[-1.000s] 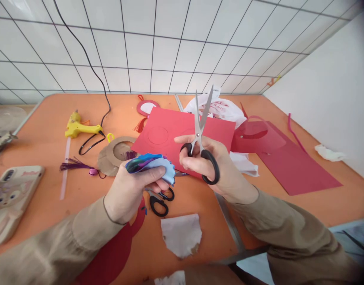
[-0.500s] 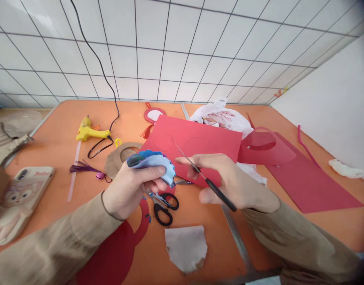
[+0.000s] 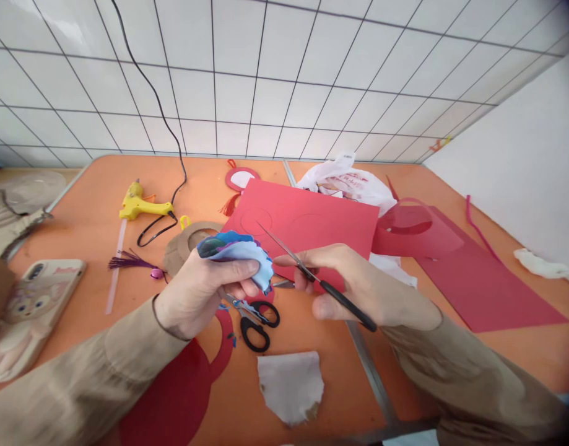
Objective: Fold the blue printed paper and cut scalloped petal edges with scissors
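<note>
My left hand (image 3: 205,282) pinches a folded piece of blue fabric (image 3: 247,255) with a jagged right edge, the thumb lying on top. To its right, my right hand (image 3: 349,279) grips black-handled scissors (image 3: 342,303). One blade rises up and left over the red sheet, and another blade tip shows low beside the fabric, so the blades are apart. A second pair of black-handled scissors (image 3: 255,331) lies on the orange table just below the fabric. A ragged white cloth piece (image 3: 291,387) rests nearer the front edge.
Behind my hands is a red sheet (image 3: 330,214) with drawn circles. A yellow glue gun (image 3: 142,204), purple tassel (image 3: 130,261) and phone (image 3: 38,310) are at left. A white plastic bag (image 3: 344,179) sits at the back; another red sheet (image 3: 488,279) lies right.
My right hand has shifted slightly right, and the upper scissor blade has swung up and left. The blue fabric has moved a little left in my left hand.
</note>
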A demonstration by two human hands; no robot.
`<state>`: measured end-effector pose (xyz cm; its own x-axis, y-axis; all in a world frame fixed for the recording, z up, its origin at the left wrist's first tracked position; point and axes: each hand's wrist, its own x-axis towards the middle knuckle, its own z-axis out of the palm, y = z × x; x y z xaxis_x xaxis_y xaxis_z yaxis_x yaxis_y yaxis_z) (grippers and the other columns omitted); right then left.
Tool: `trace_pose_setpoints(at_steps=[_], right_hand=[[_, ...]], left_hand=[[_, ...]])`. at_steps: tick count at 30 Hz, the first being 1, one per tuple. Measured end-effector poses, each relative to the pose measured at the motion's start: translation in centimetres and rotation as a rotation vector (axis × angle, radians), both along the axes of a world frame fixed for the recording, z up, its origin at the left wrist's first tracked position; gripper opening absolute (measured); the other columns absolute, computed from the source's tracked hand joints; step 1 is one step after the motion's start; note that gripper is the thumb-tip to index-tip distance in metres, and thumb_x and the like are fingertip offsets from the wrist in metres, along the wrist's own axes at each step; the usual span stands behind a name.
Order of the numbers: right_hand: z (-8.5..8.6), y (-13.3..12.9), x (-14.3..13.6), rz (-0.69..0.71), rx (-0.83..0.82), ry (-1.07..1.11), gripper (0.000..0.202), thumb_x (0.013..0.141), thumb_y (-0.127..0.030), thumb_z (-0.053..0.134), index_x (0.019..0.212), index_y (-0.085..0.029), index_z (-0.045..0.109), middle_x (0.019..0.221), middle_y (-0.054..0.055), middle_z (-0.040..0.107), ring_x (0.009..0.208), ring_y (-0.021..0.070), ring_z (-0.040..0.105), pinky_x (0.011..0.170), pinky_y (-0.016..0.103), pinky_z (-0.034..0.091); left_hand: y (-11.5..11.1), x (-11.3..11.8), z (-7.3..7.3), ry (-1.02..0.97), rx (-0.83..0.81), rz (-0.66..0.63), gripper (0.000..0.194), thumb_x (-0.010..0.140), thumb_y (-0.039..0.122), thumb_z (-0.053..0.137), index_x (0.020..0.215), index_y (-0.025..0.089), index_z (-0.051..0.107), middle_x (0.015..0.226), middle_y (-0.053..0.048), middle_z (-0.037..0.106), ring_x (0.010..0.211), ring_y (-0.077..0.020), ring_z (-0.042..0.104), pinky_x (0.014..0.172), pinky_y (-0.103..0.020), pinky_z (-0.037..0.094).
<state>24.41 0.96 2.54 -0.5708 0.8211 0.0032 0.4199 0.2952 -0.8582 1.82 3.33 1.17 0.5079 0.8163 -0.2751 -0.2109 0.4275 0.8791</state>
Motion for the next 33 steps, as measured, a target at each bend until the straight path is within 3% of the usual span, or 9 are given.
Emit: trace_pose_setpoints(at_steps=[10, 15, 19, 24, 33], right_hand=[[1.1, -0.1, 0.4, 0.008, 0.062, -0.187, 0.044, 0.077, -0.055, 0.069, 0.093, -0.014, 0.067, 0.073, 0.000, 0.057, 0.063, 0.0138, 0.052, 0.063, 0.027, 0.047], [1.4, -0.7, 0.1, -0.022, 0.243, -0.449, 0.057, 0.071, -0.050, 0.077, 0.119, -0.020, 0.065, 0.084, 0.004, 0.067, 0.074, 0.0203, 0.060, 0.068, 0.031, 0.044], [1.6, -1.1, -0.6, -0.048, 0.302, -0.598, 0.049, 0.074, -0.046, 0.074, 0.115, -0.021, 0.068, 0.078, 0.004, 0.067, 0.072, 0.0216, 0.059, 0.065, 0.031, 0.039], [1.4, -1.4, -1.2, -0.085, 0.303, -0.623, 0.059, 0.072, -0.044, 0.074, 0.124, -0.018, 0.066, 0.075, 0.004, 0.064, 0.069, 0.0206, 0.056, 0.064, 0.031, 0.037], [0.9, -1.5, -1.2, -0.061, 0.307, -0.562, 0.053, 0.075, -0.045, 0.070, 0.120, -0.018, 0.068, 0.066, 0.001, 0.058, 0.062, 0.0173, 0.051, 0.063, 0.030, 0.035]], left_hand=[[-0.3, 0.0, 0.3, 0.030, -0.006, 0.016, 0.012, 0.070, 0.018, 0.073, 0.058, 0.016, 0.071, 0.058, -0.001, 0.066, 0.049, -0.0086, 0.056, 0.046, -0.016, 0.047], [-0.4, 0.1, 0.3, 0.077, 0.011, 0.034, 0.009, 0.070, 0.018, 0.072, 0.061, 0.017, 0.072, 0.057, -0.002, 0.068, 0.047, -0.0104, 0.058, 0.046, -0.019, 0.048], [-0.6, 0.1, 0.0, 0.097, 0.074, 0.006, 0.013, 0.074, 0.018, 0.072, 0.061, 0.018, 0.073, 0.053, 0.000, 0.067, 0.047, -0.0097, 0.059, 0.046, -0.017, 0.046], [-0.7, 0.2, -0.2, 0.179, 0.129, 0.003, 0.008, 0.071, 0.023, 0.077, 0.066, 0.019, 0.074, 0.049, 0.002, 0.065, 0.045, -0.0108, 0.060, 0.045, -0.017, 0.047], [-0.7, 0.4, -0.2, 0.234, 0.161, -0.023, 0.004, 0.070, 0.022, 0.078, 0.067, 0.020, 0.075, 0.049, 0.002, 0.065, 0.043, -0.0111, 0.059, 0.041, -0.017, 0.043]])
